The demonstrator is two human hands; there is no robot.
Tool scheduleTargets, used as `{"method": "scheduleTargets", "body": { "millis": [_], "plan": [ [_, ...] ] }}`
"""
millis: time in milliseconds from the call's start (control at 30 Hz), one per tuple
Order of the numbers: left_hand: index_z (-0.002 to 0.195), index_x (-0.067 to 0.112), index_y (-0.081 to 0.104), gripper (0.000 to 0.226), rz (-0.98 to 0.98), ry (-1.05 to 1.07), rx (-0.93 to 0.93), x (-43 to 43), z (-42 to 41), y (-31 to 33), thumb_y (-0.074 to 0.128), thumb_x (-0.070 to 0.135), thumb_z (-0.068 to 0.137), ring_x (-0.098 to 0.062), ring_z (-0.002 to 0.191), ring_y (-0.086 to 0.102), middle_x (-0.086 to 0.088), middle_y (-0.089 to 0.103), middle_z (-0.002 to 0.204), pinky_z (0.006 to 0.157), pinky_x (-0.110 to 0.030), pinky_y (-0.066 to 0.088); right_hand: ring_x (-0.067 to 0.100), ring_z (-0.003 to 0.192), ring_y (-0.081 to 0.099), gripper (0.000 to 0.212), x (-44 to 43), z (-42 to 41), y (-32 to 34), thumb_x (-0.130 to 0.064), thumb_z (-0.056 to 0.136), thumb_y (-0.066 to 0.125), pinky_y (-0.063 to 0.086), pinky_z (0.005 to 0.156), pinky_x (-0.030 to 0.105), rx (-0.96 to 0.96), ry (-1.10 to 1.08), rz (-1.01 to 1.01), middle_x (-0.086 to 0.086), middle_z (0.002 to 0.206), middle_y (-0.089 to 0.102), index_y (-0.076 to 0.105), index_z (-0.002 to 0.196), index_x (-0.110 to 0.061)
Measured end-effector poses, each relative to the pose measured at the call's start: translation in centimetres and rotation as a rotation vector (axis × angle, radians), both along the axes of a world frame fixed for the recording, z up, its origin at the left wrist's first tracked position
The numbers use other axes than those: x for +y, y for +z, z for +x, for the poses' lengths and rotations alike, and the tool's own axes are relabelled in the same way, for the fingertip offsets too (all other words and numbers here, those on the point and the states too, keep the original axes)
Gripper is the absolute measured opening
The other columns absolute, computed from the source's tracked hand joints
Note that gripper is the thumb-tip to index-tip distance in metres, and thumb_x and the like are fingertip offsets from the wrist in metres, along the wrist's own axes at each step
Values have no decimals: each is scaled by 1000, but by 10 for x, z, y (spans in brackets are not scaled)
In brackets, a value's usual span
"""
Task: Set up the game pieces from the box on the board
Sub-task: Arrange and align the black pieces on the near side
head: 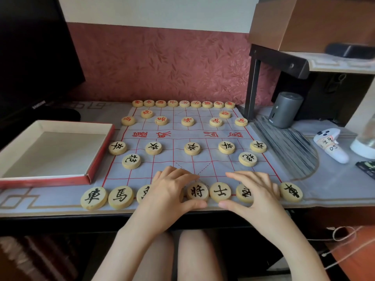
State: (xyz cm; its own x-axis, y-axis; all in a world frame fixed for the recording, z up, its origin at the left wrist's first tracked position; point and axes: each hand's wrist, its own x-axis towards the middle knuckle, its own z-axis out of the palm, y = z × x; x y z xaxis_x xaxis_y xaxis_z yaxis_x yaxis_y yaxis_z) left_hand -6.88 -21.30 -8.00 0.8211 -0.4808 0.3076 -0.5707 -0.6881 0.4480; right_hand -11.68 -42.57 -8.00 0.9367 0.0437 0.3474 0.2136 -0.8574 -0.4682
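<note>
Resting on the black pieces (pixel 197 192) along the front edge of the desk (pixel 40 208), left hand (pixel 169 191) and right hand (pixel 255 192) have relaxed fingers, seemingly gripping nothing. Box (pixel 99 153) sits left of the board (pixel 182 136).

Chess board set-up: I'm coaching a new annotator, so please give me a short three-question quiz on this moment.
1. True or false: the box has pieces in it.
2. How many black-lettered pieces stand in the row just on the near side of the river text? A three, B five, C seven.
3. Fill in: the left hand and the right hand lie over the board's ___ row.
Key: 1 false; 2 B; 3 nearest.
</note>
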Motion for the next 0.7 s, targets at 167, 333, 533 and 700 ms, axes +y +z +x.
{"method": "scheduleTargets", "body": {
  "millis": [167, 333, 533, 700],
  "plan": [
    [121, 33, 57, 71, 18, -26, -21, -16, -1, 6, 34, 72, 66, -5, 110, 39, 18, 57, 118, 85, -19, 23, -19, 117, 21, 59, -29, -11, 8, -76, 56, 58, 9, 95, 6, -7, -56, 64, -40, 113, 45, 49, 109, -52],
    [122, 30, 57, 49, 6, -76, -28, -39, -2, 15, 59, 53, 79, -9, 113, 39, 16, 56, 120, 90, -19, 22, -12, 114, 27, 47, -57, -19, 8, -52, 69, 71, 16, 96, 22, -5, -101, 18, -36, 115, 48, 54, 112, -46],
    [129, 28, 51, 54, 73, -136, -66, -70, -3, 21, 59, 50, 81, -13, 118, 36, 10, 53, 127, 90, -22, 20, 11, 123, 30, 40, -75, -19, 10, -30, 84, 66, 14, 88, 17, 114, -139, -48, -16, 120, 46, 54, 119, -44],
    [127, 27, 53, 58, 90, -112, -81, -92, -1, 18, 59, 57, 77, -15, 116, 38, 6, 57, 122, 89, -24, 22, 14, 113, 31, 41, -77, -18, 13, -29, 83, 67, 15, 83, 16, 158, -167, -29, -11, 116, 40, 54, 119, -44]
  ]
}}
